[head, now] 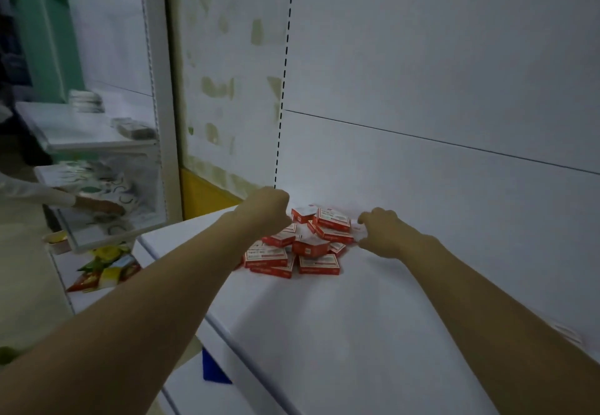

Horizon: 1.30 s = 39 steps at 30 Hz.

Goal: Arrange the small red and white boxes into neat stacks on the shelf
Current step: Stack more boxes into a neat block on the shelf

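Several small red and white boxes [302, 242] lie in a loose, jumbled pile at the back left of a white shelf [341, 333], close to the rear panel. My left hand [266, 210] rests on the pile's left side with its fingers curled down over the boxes; what the fingers hold is hidden. At the pile's right edge, my right hand [378, 229] has its fingertips closed on one box [356, 229]. Both forearms reach in from the bottom of the view.
A white back panel [422, 90] with a dashed slot strip rises behind the shelf. To the left stands another shelf unit [84, 135] with packets, where another person's hand [100, 207] reaches. Colourful packets [104, 268] lie lower left.
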Tool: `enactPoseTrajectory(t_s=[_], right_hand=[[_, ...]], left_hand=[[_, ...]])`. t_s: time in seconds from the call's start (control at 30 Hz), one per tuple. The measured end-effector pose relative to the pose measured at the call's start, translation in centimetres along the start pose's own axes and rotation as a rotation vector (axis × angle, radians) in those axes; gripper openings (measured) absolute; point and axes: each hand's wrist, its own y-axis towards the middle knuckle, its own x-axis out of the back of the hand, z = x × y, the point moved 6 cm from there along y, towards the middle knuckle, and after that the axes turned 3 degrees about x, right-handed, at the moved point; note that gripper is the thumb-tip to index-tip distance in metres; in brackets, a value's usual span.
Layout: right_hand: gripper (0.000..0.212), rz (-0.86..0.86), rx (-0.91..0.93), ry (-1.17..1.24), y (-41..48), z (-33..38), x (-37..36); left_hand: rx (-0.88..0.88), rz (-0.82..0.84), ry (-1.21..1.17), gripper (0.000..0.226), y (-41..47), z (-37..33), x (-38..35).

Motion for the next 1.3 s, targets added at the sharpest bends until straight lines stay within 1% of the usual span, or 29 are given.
enactPoseTrajectory(t_s=[0.07, 0.27, 0.37, 0.5, 0.7, 0.8, 0.93, 1.13, 1.3], right_hand=[[0.045, -0.003, -0.030, -0.023, 1.2, -1.1, -0.3], [0.040, 0.013, -0.082, -0.019, 3.6, -2.9, -2.3], [0.037, -0.044, -0.103, -0.014, 4.2, -3.2, -2.7], [0.028, -0.073, -0.181, -0.002, 4.5, -3.7, -2.9], [0.031, -0.042, -0.340, 0.107, 3.0, -4.5, -2.4], [0.029, -0.034, -0.420, 0.213, 1.3, -4.9, -1.8], [0.026, -0.082, -0.516, 0.372, -1.9, -4.9, -0.7], [0.028, -0.143, -0.672, 0.436, -9.5, -5.5, 1.1], [0.031, -0.241, -0.842, 0.476, -18.0, -7.0, 2.5]], left_hand=[[-0.025, 0.001, -0.006, 0.036, 1.7, -0.3, -0.2], [-0.096, 0.036, -0.017, 0.040, 5.2, -1.2, -1.6], [-0.125, 0.039, -0.028, 0.041, 6.2, -1.4, -2.2], [-0.174, 0.040, -0.045, 0.036, 7.1, -1.5, -2.9], [-0.253, 0.061, -0.066, 0.035, 7.7, -1.2, -3.1], [-0.305, 0.050, -0.069, 0.034, 7.6, -1.5, -2.6], [-0.373, 0.059, -0.074, 0.031, 7.2, -2.6, -2.2], [-0.553, 0.090, -0.128, 0.035, 4.2, -7.4, -1.5], [-0.721, 0.127, -0.177, 0.038, 0.4, -13.2, -1.9]])
